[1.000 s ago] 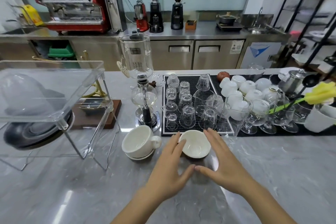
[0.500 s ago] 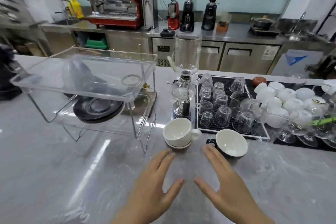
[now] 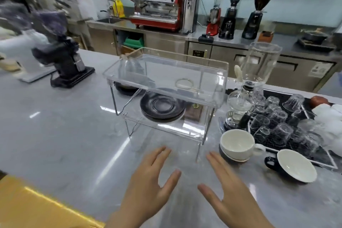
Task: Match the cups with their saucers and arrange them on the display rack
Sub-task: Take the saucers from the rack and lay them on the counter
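A clear two-tier display rack [image 3: 212,83] stands on the grey counter ahead of me. A black saucer [image 3: 162,107] lies on its lower shelf. To the right of the rack a white cup [image 3: 237,141] sits on a dark saucer [image 3: 224,155]. Further right a black cup with a white inside [image 3: 294,165] rests tilted on the counter, with no saucer under it. My left hand [image 3: 148,185] and my right hand [image 3: 229,190] hover flat over the counter in front of the rack, fingers spread, holding nothing.
A glass siphon brewer [image 3: 246,90] stands right of the rack. Behind the cups a black mat [image 3: 314,155] holds several upturned glasses, with white cups [image 3: 327,111] beyond. A dark grinder [image 3: 66,63] sits at far left. A yellow surface [image 3: 33,207] borders the counter's near left.
The view has swung left, bringing the rack to the centre. Both hands have let go of the black cup and moved left, in front of the rack.
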`<state>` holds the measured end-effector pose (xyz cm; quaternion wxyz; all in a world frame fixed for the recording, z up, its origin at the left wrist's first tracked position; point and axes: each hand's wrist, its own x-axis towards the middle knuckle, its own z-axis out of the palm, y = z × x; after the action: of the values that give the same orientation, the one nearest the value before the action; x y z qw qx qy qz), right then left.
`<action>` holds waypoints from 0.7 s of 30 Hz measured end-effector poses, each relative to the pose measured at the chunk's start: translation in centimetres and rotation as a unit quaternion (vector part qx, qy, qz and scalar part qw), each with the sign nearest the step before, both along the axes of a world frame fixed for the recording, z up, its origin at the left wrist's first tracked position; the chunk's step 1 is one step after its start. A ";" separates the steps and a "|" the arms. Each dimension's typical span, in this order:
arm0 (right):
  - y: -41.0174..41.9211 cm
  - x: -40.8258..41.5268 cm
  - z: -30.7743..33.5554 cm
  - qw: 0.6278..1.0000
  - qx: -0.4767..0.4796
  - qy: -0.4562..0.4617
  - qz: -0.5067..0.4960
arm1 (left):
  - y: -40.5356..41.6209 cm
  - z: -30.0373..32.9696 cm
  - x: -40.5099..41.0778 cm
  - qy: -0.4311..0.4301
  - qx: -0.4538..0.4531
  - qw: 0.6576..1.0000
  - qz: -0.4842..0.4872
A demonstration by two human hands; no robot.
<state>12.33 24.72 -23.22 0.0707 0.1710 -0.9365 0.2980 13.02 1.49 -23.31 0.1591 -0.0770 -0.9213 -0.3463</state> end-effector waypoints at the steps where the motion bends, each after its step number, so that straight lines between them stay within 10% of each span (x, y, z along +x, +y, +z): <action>1: -0.8 -0.2 0.0 1.000 0.000 0.004 0.005 | -0.8 0.1 -0.2 0.003 -0.002 1.000 -0.002; 21: -11.6 -7.3 4.5 0.992 -0.116 -0.003 -0.043 | -6.4 4.0 -9.2 0.046 0.091 0.994 0.030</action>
<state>5.07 13.11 -18.72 0.1003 0.1209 -0.9020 0.4021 3.86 -4.95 -19.36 0.2177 -0.0500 -0.8796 -0.4200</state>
